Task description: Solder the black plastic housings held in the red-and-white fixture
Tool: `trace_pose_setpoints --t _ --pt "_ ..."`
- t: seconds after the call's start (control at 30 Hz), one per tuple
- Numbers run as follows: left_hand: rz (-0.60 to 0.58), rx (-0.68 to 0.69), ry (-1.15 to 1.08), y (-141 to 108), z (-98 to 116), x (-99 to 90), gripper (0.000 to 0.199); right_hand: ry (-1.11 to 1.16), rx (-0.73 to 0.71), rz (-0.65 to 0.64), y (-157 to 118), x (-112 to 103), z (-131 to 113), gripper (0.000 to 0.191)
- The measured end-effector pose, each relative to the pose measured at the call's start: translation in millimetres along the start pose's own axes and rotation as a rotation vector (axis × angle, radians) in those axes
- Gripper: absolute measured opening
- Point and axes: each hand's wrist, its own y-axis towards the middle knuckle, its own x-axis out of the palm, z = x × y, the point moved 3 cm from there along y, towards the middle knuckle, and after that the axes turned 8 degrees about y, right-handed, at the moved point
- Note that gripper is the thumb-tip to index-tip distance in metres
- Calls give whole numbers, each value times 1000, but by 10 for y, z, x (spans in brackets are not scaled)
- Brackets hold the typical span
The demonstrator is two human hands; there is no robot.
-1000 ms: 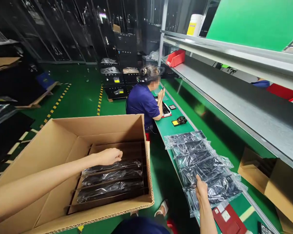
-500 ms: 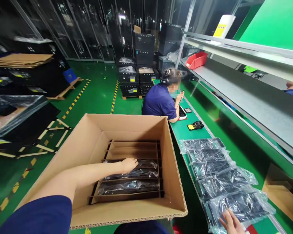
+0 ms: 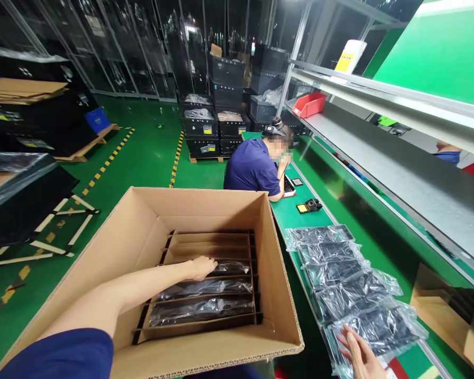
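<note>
My left hand [image 3: 204, 267] reaches into a large open cardboard box [image 3: 197, 204], its fingers closed at the top of a bagged dark panel [image 3: 235, 268]. That panel stands in a divider slot, and the hand hides its left part. Two more bagged dark panels [image 3: 205, 288] [image 3: 201, 311] stand in the slots nearer me. To the right, my right hand [image 3: 361, 355] is open, fingers extended beside the nearest of several flat plastic-bagged dark panels [image 3: 383, 326]. These lie overlapping in a row on the green bench [image 3: 324, 218].
A co-worker in a blue shirt [image 3: 248, 166] leans over the bench's far end. A metal shelf [image 3: 379, 139] with a red bin [image 3: 310, 104] runs above the right side. Stacked black crates [image 3: 199, 126] stand behind. Another cardboard box [image 3: 438, 300] sits at lower right.
The view has shifted slightly, so most things appear further left. The bagged panel at my left hand sits more apart from the one before it. More of my right hand shows, with its fingers extended.
</note>
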Motion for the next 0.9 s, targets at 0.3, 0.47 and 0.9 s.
trace_pose_setpoints --t 0.3,0.47,0.9 --pt "404 -53 133 -923 -298 -1713 16 -26 -241 -107 -150 233 -911 64" --pt "750 -136 352 -1716 -226 -3235 36 -100 -663 -33 -530 263 -1924 42" --pt "1021 528 634 -251 2104 -4528 16 -383 -882 -252 -249 294 -2444 36"
